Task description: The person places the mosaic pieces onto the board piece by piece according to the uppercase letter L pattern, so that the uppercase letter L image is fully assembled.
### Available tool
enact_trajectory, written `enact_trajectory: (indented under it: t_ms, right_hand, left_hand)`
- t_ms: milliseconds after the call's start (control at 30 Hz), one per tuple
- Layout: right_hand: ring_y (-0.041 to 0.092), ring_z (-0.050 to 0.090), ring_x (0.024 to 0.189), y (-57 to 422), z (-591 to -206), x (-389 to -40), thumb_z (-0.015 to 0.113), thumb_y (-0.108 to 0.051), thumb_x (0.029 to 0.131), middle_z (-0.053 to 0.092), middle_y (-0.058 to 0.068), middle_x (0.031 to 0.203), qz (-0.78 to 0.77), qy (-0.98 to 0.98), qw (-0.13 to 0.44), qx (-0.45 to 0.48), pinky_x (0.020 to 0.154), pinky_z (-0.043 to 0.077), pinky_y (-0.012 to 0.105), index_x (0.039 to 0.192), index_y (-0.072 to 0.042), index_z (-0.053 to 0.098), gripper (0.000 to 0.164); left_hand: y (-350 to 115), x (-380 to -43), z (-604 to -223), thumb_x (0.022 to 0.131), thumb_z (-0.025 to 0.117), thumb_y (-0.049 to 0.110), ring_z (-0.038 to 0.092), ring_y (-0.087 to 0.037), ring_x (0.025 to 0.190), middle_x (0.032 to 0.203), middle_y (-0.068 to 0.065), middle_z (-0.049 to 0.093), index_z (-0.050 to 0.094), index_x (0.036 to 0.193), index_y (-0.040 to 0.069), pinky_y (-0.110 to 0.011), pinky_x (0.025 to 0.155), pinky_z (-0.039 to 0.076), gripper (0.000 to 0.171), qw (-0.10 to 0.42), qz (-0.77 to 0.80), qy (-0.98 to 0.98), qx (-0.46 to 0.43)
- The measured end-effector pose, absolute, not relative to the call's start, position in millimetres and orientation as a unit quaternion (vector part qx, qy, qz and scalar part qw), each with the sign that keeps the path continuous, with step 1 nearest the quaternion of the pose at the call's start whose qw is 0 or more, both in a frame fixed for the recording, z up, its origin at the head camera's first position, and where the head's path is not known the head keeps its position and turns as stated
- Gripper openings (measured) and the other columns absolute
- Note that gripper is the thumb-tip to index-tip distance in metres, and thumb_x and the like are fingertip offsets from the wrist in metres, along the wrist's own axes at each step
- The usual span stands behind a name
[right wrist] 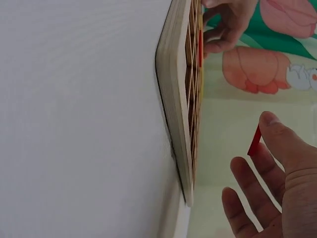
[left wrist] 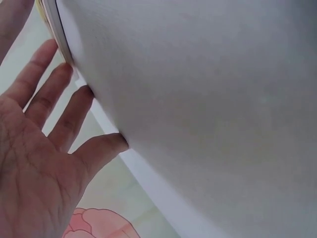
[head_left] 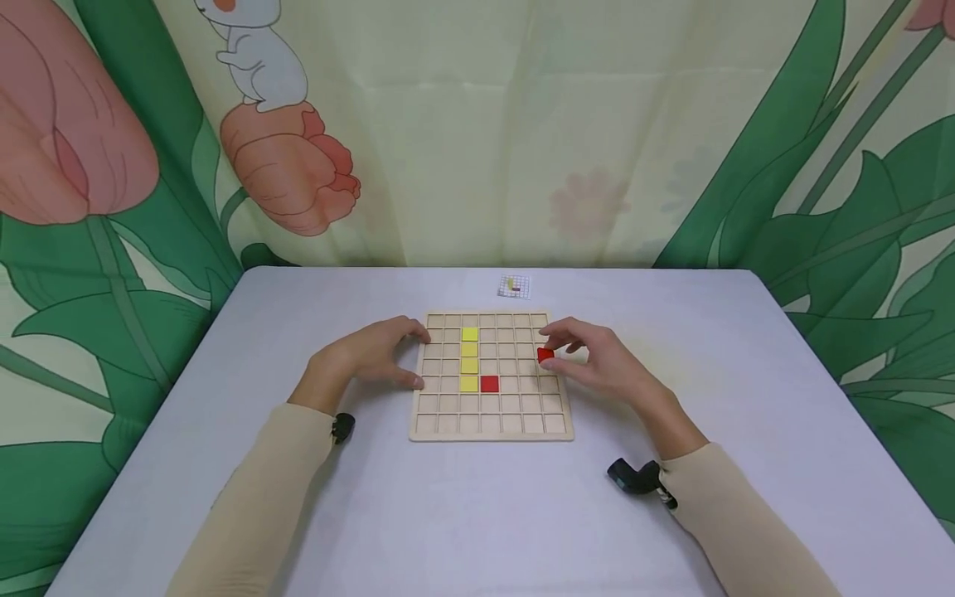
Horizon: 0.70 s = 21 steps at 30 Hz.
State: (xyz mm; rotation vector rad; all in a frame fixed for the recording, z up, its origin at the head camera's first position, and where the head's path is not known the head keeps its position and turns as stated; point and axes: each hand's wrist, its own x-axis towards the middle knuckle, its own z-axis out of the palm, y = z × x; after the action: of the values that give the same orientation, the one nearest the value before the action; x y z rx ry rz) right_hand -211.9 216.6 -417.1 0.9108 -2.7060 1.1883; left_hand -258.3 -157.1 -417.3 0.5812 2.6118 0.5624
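A wooden grid board (head_left: pixel 492 426) lies on the table, with a column of several yellow tiles (head_left: pixel 468 366) in its left half. One red tile (head_left: pixel 489 384) sits in the cell right of the lowest yellow one. My left hand (head_left: pixel 373 352) rests at the board's left edge, thumb and fingers spread, and holds no tile. Over the board's right edge, my right hand (head_left: pixel 597 356) pinches a second red tile (head_left: pixel 545 355) between thumb and forefinger. In the right wrist view this tile (right wrist: pixel 254 141) appears edge-on, its other fingers loosely bent.
A small card (head_left: pixel 514 287) with a printed coloured grid lies behind the board, near the far edge of the white-covered table (head_left: pixel 477 522). Behind the table hangs a curtain (head_left: pixel 507 149) with flowers and a rabbit. Each wrist carries a black camera (head_left: pixel 634 477).
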Motion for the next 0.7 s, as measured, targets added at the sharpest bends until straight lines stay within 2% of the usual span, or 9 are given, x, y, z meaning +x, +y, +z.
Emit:
enact_trajectory:
  t_ms: [300, 567, 700]
  right_hand:
    - [0.021, 0.066, 0.104, 196, -419, -216, 0.081, -0.011, 0.090, 0.070, -0.001, 0.107, 0.384, -0.870, 0.004, 0.308, 0.090, 0.056, 0.047, 0.127, -0.005, 0.065, 0.041]
    - [0.024, 0.059, 0.112, 178, -418, -211, 0.080, -0.017, 0.091, 0.066, -0.002, 0.111, 0.336, -0.888, -0.044, 0.311, 0.099, 0.052, 0.046, 0.129, -0.008, 0.064, 0.043]
    - [0.024, 0.057, 0.111, 170, -417, -209, 0.081, -0.022, 0.091, 0.065, -0.004, 0.111, 0.317, -0.896, -0.064, 0.304, 0.097, 0.051, 0.043, 0.129, -0.012, 0.065, 0.043]
  left_hand:
    - [-155, -260, -418, 0.074, 0.093, 0.042, 0.040, -0.028, 0.145, 0.152, -0.006, 0.049, 0.057, 0.137, 0.023, -0.050, 0.123, 0.031, 0.075, 0.203, 0.199, 0.937, 0.203]
    - [-156, -261, -418, 0.074, 0.093, 0.042, 0.041, -0.028, 0.146, 0.151, -0.006, 0.049, 0.057, 0.137, 0.022, -0.048, 0.123, 0.031, 0.075, 0.202, 0.198, 0.936, 0.209]
    - [-156, -260, -420, 0.074, 0.093, 0.041, 0.041, -0.028, 0.145, 0.150, -0.006, 0.050, 0.058, 0.136, 0.022, -0.048, 0.123, 0.031, 0.074, 0.200, 0.202, 0.935, 0.211]
